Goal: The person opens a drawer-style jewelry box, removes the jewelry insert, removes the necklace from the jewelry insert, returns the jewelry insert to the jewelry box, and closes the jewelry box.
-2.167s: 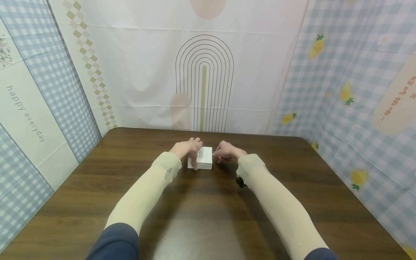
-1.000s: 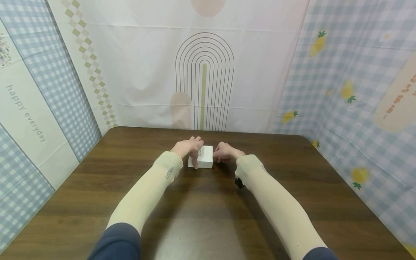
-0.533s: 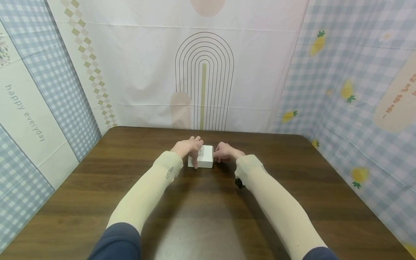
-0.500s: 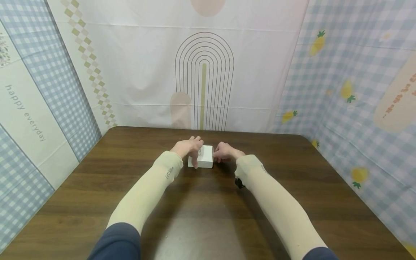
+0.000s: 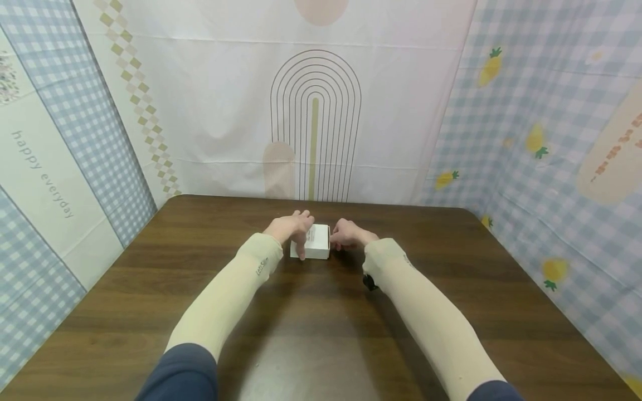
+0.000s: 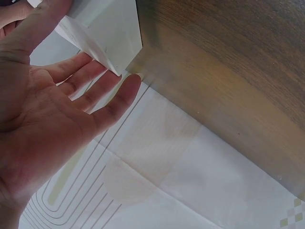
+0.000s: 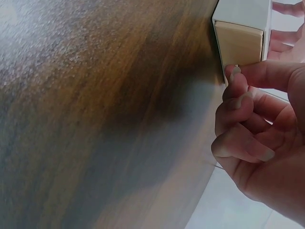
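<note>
A small white box [image 5: 318,237] with small print on top lies near the back of the table. My left hand [image 5: 291,228] holds it from the left, thumb along the near side and fingers at the far side. In the left wrist view, fingers of that left hand [image 6: 57,102] lie by the white box [image 6: 114,36]. The right wrist view shows a tan inner drawer [image 7: 240,43] in the end of the box [image 7: 245,9]. There my right hand [image 7: 267,119] pinches a tiny pale tab [image 7: 235,70] between thumb and forefinger. Its other fingers are curled.
The dark wood table [image 5: 301,334] stretches out around the box. A white printed cloth [image 5: 215,100] hangs behind its far edge. Blue checked cloths stand at the left and right [image 5: 551,167]. A dark wrist device [image 5: 370,282] sits under my right sleeve.
At the box's right end a thin tan and dark edge has come into sight, the inner drawer having slid slightly right. Both hands have hardly moved.
</note>
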Action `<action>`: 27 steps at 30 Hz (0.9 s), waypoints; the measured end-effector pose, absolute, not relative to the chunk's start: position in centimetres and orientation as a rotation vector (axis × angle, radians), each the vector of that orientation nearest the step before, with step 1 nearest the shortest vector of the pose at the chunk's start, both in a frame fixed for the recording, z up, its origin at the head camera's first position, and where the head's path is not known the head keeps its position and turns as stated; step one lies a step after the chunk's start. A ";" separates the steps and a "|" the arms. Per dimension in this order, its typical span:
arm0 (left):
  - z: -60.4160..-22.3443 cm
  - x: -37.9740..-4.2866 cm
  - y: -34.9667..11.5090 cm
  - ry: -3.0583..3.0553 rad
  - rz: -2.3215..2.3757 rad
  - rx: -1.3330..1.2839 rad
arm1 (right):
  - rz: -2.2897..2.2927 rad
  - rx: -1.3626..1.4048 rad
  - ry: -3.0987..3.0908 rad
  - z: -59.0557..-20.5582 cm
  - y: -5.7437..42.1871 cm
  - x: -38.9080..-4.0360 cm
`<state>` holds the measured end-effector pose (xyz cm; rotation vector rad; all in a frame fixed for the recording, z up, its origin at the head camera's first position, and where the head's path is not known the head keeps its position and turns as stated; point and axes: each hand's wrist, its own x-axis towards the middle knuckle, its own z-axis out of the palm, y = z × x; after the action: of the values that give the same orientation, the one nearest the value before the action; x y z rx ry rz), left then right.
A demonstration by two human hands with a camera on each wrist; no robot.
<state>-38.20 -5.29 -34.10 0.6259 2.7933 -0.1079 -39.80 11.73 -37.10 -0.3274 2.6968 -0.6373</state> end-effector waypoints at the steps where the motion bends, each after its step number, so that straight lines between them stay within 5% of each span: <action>1: -34.1 -38.2 -5.3 2.793 -0.107 0.626 | -0.634 -0.332 2.700 -37.1 11.7 -39.8; 27: -34.0 -38.1 -5.4 2.797 -0.099 0.609 | -0.642 -0.344 2.695 -37.1 12.1 -40.0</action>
<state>-38.09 -5.37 -33.98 0.6088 2.7967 -0.0985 -39.99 12.09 -37.13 -0.3439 2.6951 -0.6420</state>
